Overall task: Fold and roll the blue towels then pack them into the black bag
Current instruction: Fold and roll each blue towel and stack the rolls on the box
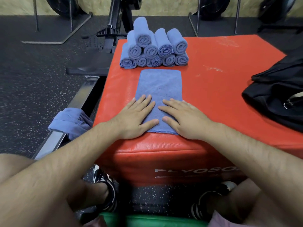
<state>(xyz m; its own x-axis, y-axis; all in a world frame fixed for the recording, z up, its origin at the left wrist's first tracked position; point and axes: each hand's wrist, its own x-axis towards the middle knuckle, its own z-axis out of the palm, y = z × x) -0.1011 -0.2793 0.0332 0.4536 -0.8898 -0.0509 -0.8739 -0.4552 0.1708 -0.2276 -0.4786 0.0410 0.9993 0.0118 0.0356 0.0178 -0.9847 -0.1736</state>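
Hands: left hand [136, 118], right hand [185, 118] flat on folded blue cloth towel [159, 86]
Ahead: rolled blue towels [154, 51]
Rightward: black fabric bag [275, 99], perhaps open

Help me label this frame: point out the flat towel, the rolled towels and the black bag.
flat towel [159, 84]: head view, bare middle of the cloth.
rolled towels [150, 51]: head view, spiral end of a middle-row roll.
black bag [270, 95]: head view, dark fabric near its left side.

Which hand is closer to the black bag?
Right. Right hand presses the flat towel on the side toward the black bag; left hand presses the other side.
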